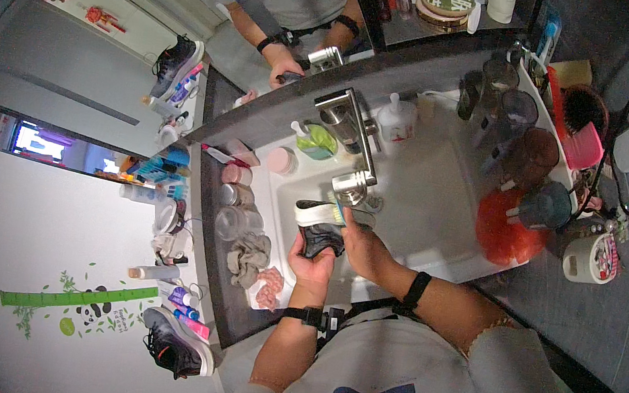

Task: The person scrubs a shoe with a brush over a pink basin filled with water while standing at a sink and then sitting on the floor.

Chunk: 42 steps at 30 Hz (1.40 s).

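My left hand (313, 268) grips a dark sneaker (321, 239) from below, with its white sole turned up towards the faucet. In my right hand (367, 248) is a small brush (339, 213) with a blue handle and pale yellow bristles. The bristles lie against the sole's side; my fingers hide part of the handle. Both hands are over the white sink basin (422, 212). Just beyond the sneaker is the spout of a chrome faucet (350, 182). A second dark sneaker (179, 347) rests on the ledge at the left.
A green pump bottle (318, 141) and a white pump bottle (397, 118) stand behind the basin. Jars (236, 197) and a grey cloth (248, 260) line the left side. Several cups (537, 153) and a red bowl-like item (507, 231) crowd the right. A cable (603, 160) hangs beyond them.
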Motion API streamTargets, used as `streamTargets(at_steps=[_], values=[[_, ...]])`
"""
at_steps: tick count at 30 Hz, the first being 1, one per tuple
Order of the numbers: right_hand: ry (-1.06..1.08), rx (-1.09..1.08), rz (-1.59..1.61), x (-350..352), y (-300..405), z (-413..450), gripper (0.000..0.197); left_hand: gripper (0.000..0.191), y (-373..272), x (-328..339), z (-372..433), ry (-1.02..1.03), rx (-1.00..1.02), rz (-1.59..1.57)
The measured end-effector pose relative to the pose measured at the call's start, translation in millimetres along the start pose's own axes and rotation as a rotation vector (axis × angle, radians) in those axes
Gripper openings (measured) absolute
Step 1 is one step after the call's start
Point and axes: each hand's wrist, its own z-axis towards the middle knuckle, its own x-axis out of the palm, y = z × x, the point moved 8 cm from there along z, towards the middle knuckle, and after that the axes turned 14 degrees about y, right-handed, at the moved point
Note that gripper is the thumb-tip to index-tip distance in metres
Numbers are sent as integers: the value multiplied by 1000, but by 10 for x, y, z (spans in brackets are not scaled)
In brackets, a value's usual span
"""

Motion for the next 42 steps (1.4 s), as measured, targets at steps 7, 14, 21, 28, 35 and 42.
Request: streamTargets(at_steps=[7, 14, 21, 28, 35, 42], values=[[265, 22, -358, 659, -1752, -327, 36, 30, 247, 317, -66, -19, -125, 146], [279, 490, 469, -381, -1033, -375, 24, 27, 507, 170, -130, 91, -563, 1244], [289, 315, -142, -662, -418, -472, 47, 45, 689, 292, -20, 527, -243, 2142], [329, 447, -332, -527, -505, -295, 47, 40, 943, 385, -273, 709, -229, 2030], [177, 98, -281, -360, -560, -27, 31, 36, 671, 318, -359, 577, -226, 2094], [318, 214, -202, -11, -724, -656, 52, 34, 687, 434, -410, 560, -305, 2207]])
